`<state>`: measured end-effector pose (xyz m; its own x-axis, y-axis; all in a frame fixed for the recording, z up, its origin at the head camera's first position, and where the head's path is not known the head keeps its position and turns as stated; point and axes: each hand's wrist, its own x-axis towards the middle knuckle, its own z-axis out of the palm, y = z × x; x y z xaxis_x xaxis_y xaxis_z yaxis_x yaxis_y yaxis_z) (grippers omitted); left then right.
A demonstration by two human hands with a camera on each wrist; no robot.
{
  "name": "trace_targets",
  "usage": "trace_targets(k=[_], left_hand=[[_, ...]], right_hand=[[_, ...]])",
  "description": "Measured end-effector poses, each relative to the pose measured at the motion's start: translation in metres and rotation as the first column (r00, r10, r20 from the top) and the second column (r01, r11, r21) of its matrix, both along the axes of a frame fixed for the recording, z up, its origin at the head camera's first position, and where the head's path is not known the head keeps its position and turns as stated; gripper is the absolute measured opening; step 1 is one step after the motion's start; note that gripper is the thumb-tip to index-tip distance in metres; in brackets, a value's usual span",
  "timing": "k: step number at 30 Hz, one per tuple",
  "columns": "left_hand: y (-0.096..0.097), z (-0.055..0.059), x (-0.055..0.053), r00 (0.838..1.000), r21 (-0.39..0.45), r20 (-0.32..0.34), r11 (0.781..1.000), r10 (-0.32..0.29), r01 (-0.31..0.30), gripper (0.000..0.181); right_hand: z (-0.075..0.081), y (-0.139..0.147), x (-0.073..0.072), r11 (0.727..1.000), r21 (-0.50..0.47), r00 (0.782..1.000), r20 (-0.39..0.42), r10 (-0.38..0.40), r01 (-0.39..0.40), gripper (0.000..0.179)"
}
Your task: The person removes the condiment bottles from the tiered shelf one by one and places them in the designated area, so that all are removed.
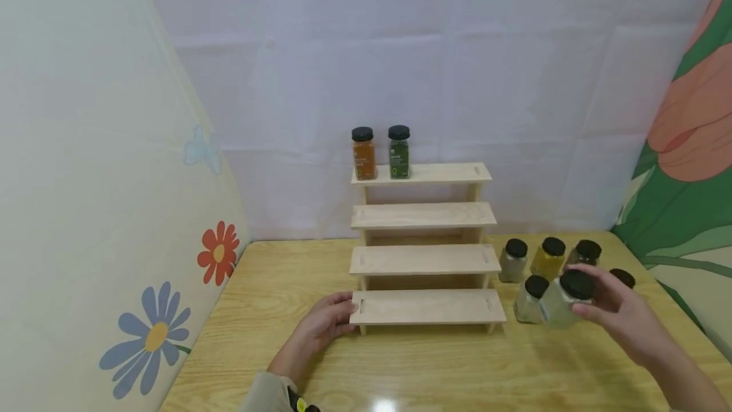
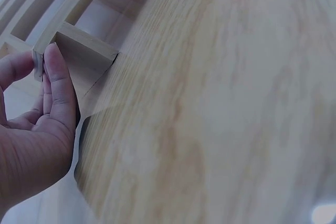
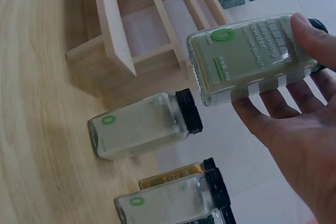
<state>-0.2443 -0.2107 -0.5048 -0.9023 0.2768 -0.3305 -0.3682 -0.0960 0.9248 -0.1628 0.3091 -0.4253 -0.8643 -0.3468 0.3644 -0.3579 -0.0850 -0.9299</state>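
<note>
My right hand (image 1: 626, 313) holds a square glass spice jar (image 3: 247, 59) with a black lid and pale powder inside. In the right wrist view the thumb lies over the jar near its lid, and the fingers support the other side. My left hand (image 1: 325, 325) pinches the left end of the lowest board of a four-step wooden rack (image 1: 429, 307), thumb and fingertips on either face in the left wrist view. On the rack's top step stand an orange spice jar (image 1: 363, 156) and, beside it, a green spice jar (image 1: 399, 154).
Right of the rack, several black-lidded jars stand on the wooden table (image 1: 274, 272): a pale jar (image 1: 528, 301), a greyish jar (image 1: 513, 262), a yellow jar (image 1: 549, 259) and darker ones partly behind my right hand. A white cloth (image 1: 343, 68) hangs behind; flower-patterned panels flank the table.
</note>
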Motion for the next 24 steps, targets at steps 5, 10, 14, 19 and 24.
trace_targets(k=[5, 10, 14, 19, 24], left_hand=[[-0.001, 0.0, 0.0, 1.0, 0.001, 0.003, 1.0, -0.003, 0.003, 0.059], [-0.001, 0.0, 0.0, 1.0, -0.001, 0.004, 1.0, 0.003, -0.003, 0.058], [0.0, 0.0, -0.001, 1.0, 0.0, 0.008, 1.0, 0.012, -0.012, 0.056], [0.0, 0.0, -0.001, 1.0, -0.004, 0.006, 1.0, 0.007, -0.007, 0.057], [0.001, 0.0, -0.001, 1.0, -0.005, 0.008, 1.0, 0.013, -0.012, 0.057]], right_hand=[[-0.007, 0.002, 0.003, 1.0, -0.003, 1.0, 0.01, -0.009, 0.009, 0.064], [-0.014, 0.005, 0.004, 1.0, -0.003, 1.0, 0.005, 0.003, -0.003, 0.065], [-0.02, 0.005, 0.005, 0.999, -0.02, 0.999, -0.005, 0.034, -0.034, 0.065], [-0.028, 0.006, 0.008, 1.0, -0.012, 1.0, 0.016, 0.025, -0.025, 0.064], [-0.036, 0.007, 0.01, 1.0, 0.003, 0.999, 0.037, 0.019, -0.019, 0.063]])
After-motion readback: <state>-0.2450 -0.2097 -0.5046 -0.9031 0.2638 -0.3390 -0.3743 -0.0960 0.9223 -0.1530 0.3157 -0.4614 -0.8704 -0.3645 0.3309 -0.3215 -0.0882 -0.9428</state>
